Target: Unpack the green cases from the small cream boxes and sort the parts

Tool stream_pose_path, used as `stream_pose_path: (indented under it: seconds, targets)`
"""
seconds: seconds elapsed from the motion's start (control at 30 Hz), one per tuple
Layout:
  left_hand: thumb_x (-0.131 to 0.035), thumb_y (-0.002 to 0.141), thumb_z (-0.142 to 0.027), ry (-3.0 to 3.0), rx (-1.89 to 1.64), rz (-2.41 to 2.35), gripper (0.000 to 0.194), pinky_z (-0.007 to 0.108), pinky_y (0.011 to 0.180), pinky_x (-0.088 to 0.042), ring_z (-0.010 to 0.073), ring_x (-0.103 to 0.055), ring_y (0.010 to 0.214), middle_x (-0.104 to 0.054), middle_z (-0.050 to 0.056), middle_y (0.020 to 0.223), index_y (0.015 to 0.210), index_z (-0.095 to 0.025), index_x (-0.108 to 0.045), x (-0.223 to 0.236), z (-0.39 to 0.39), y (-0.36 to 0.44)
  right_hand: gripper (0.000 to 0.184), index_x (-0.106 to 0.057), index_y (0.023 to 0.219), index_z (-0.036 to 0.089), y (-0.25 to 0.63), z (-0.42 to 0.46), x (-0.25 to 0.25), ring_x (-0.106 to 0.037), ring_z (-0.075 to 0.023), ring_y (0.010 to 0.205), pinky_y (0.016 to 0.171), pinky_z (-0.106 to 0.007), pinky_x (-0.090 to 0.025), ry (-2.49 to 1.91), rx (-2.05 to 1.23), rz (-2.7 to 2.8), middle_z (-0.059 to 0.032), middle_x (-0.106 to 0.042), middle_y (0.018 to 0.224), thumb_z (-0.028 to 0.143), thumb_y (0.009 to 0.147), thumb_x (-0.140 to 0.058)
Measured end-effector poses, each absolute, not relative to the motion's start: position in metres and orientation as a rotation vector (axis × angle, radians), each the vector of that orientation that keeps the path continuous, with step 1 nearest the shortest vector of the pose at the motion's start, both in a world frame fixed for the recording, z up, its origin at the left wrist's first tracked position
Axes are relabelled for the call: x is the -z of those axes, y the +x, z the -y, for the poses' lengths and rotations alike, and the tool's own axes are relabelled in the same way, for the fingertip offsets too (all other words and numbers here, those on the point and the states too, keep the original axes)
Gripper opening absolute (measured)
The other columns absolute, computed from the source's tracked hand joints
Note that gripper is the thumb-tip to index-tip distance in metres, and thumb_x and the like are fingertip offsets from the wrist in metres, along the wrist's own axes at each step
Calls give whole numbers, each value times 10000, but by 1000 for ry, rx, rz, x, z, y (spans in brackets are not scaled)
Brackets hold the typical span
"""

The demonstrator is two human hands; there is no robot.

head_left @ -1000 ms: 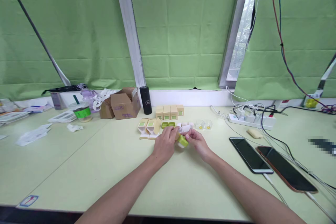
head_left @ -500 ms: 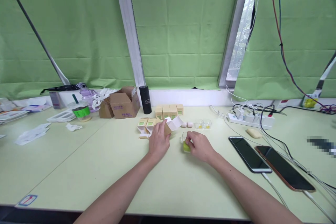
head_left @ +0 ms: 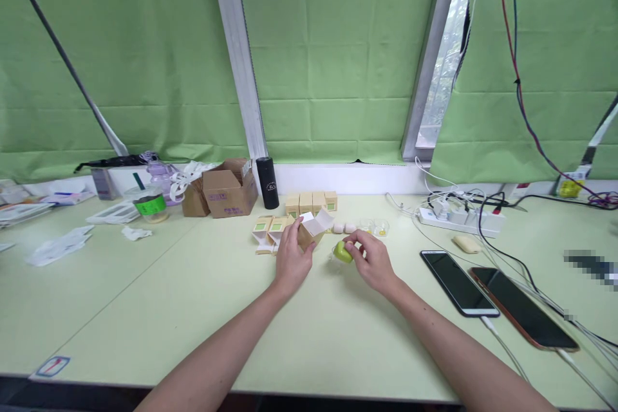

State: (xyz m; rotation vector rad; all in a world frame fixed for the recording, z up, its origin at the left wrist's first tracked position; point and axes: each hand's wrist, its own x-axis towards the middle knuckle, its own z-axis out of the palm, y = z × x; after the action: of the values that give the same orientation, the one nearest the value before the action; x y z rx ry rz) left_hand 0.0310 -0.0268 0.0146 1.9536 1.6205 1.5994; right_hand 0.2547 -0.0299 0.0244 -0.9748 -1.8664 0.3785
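Note:
My left hand (head_left: 294, 255) is closed round a small kraft box (head_left: 309, 234) whose white-lined flaps stand open. To the right of it, my right hand (head_left: 371, 257) pinches a small green case (head_left: 343, 252) between thumb and fingers, a little above the table. A clear part shows at the case's left side. Behind the hands lie two pale pink egg-shaped pieces (head_left: 344, 228). Beside them are two clear plastic cups (head_left: 381, 228) with yellow in the bottom. Left of my left hand, two opened kraft boxes (head_left: 263, 226) lie with their flaps out.
Several closed kraft boxes (head_left: 306, 201) stand in a row at the back. A black bottle (head_left: 267, 183) and a brown carton (head_left: 230, 190) are behind on the left. On the right lie two phones (head_left: 458, 283) with cables and a white power strip (head_left: 463, 222).
The green case has come away from the small box and moved right in my right hand, then turned and lifted slightly. My left hand has shifted left with the box, its flaps now showing.

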Motion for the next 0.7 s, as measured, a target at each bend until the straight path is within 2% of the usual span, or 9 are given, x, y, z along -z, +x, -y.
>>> stream_pose_path:
  seconds: [0.07,0.2,0.53,0.7]
  targets:
    - [-699,864,-205,1886,-1640,-1577,664,488,1104,-469,290,-538,1317,-565,98,1372,1475,-310,-462,-13,25,32,219,-630,960,244,252,23,-23,-651,-205,813,731,-323,-501,-931,-514,1748,-43,-727,932,388,1018,-476]
    - [-690,861,-200,1826,-1673,-1516,663,470,1087,-489,273,-543,1297,-550,96,1371,1474,-311,-464,-10,24,33,260,-652,1002,236,249,10,-19,-676,-215,928,854,-362,-524,-869,-648,1690,-65,-743,1072,427,1020,-477]
    - [-686,855,-197,1822,-1671,-1458,655,461,1086,-489,262,-541,1282,-553,97,1353,1467,-297,-475,-8,23,34,227,-642,1050,247,250,-2,-5,-670,-219,960,880,-383,-509,-881,-595,1835,-67,-731,1082,367,1012,-453]
    - [-682,858,-209,1774,-1658,-1384,653,440,1028,-533,271,-530,1308,-542,111,1406,1473,-297,-482,-11,27,36,241,-637,1071,244,250,2,-6,-658,-219,985,893,-387,-504,-929,-554,1922,-69,-718,1101,322,1028,-412]
